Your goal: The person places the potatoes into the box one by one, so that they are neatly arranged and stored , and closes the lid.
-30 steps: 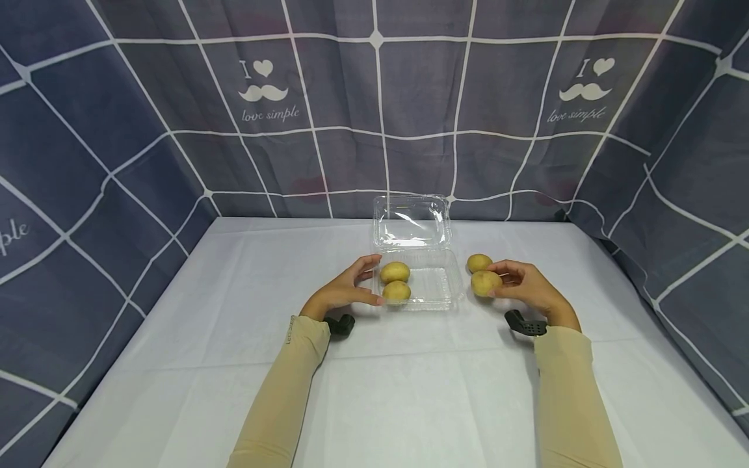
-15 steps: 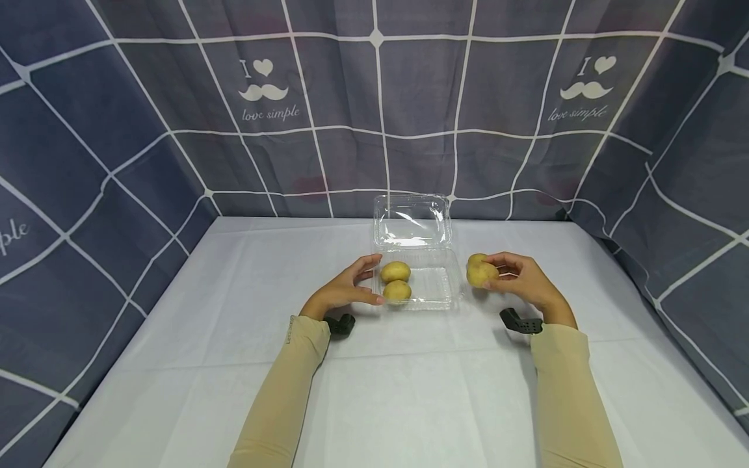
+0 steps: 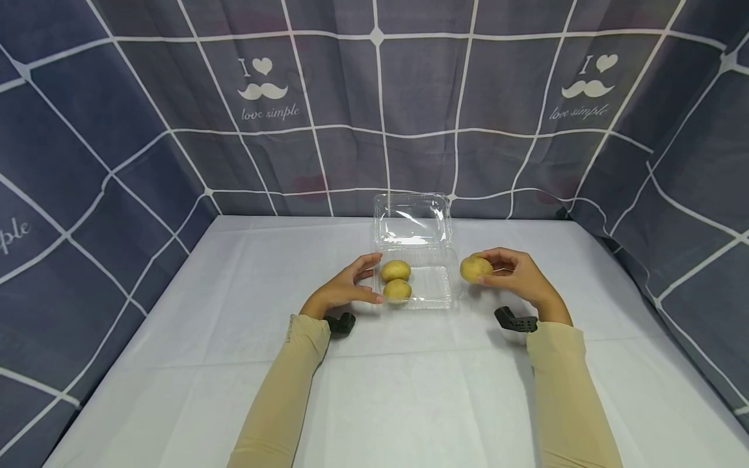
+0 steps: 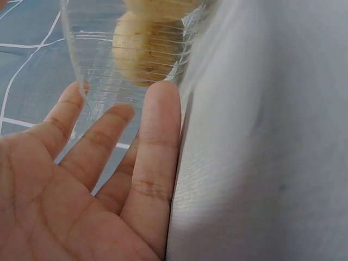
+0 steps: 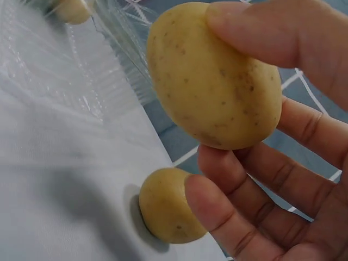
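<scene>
A clear plastic clamshell box (image 3: 433, 286) lies on the table with its lid (image 3: 412, 222) tipped back. Two potatoes, one farther back (image 3: 395, 270) and one nearer (image 3: 397, 290), sit at its left side. My left hand (image 3: 346, 286) touches the box's left wall, its fingers (image 4: 157, 141) extended in the left wrist view. To the right of the box, my right hand (image 3: 515, 276) pinches a potato (image 5: 212, 76) between thumb and fingers, raised off the cloth. Below it, a second potato (image 5: 168, 206) rests on the table; in the head view the held one mostly hides it.
White cloth covers the table (image 3: 386, 403). Dark grey-blue curtain with white grid lines (image 3: 339, 84) closes in the back and both sides. A black wrist strap device (image 3: 515, 320) sits on the right wrist, another (image 3: 341, 324) on the left.
My right hand has lifted the potato and moved slightly left toward the box, covering the potato behind in the head view. The left hand has stayed at the box wall.
</scene>
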Available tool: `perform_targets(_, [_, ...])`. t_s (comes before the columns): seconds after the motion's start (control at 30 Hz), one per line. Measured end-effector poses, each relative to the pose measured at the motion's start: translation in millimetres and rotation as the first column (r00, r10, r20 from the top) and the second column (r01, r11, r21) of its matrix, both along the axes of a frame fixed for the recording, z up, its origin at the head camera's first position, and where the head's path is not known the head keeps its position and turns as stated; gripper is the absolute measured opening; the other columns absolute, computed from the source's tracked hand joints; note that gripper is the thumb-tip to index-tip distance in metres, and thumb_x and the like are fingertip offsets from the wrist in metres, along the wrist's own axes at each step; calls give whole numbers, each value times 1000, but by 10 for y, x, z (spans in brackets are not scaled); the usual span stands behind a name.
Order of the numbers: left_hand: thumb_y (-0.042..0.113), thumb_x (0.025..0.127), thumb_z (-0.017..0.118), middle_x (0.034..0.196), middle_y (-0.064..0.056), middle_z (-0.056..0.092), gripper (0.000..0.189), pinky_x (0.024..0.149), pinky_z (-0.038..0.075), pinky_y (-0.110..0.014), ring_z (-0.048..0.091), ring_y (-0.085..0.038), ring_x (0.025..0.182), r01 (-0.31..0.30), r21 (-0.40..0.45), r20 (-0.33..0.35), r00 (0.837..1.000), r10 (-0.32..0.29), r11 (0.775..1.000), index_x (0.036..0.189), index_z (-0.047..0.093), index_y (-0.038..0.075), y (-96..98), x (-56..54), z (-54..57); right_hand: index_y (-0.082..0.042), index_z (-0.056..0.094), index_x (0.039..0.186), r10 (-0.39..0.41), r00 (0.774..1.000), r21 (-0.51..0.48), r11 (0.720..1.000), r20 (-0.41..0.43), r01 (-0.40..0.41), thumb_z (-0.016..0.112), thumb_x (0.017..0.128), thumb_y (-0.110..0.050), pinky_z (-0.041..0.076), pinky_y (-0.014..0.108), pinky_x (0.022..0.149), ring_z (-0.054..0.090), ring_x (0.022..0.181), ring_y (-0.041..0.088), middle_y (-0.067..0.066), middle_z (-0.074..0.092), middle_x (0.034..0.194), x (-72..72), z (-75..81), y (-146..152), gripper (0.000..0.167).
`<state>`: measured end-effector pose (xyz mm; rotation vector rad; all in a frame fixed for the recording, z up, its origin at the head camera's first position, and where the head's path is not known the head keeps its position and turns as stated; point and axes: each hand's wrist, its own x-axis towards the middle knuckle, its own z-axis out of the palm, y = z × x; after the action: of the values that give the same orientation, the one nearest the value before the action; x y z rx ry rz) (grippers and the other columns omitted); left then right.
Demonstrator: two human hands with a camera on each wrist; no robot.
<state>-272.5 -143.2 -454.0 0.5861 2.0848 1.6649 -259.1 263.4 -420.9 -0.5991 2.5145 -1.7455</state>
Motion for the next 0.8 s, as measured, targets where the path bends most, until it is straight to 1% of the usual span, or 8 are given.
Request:
perform_targets(0.27, [4,88,85,178,-12,23,104,125,39,-55,25,-40,162,3,-1,-7,1000,-3,1000,172,24,9,-8,-2,12,15,67,131,4,1000,2,1000,-6,-4,82,89,7,59,18,85,69,95,8,-6,73,109,-24,-4,-112,45])
perform_targets(0.47, [2,88,85,178,-12,23,104,125,40,-54,25,-38,162,-2,-4,0,1000,2,1000,172,24,9,-7,5,21,17,67,130,32,999,-11,999,-5,-32,82,88,9,59,18,86,71,94,8,-5,74,109,-49,-8,-200,45])
perform_targets(0.57, [2,88,85,178,-11,23,104,125,40,-53,25,-38,162,-6,-4,2,1000,6,1000,172,24,10,-3,7,19,17,67,129,43,999,-12,999,-8,-43,83,87,9,59,18,86,71,94,8,0,74,110,-50,-2,-241,46])
perform_targets(0.8, [0,87,84,177,-11,25,103,124,41,-53,27,-37,162,-9,-4,1,1000,9,1000,172,26,10,0,-7,2,15,68,130,58,998,6,998,-21,-57,84,86,9,59,18,87,70,96,9,21,73,118,-44,12,-313,47])
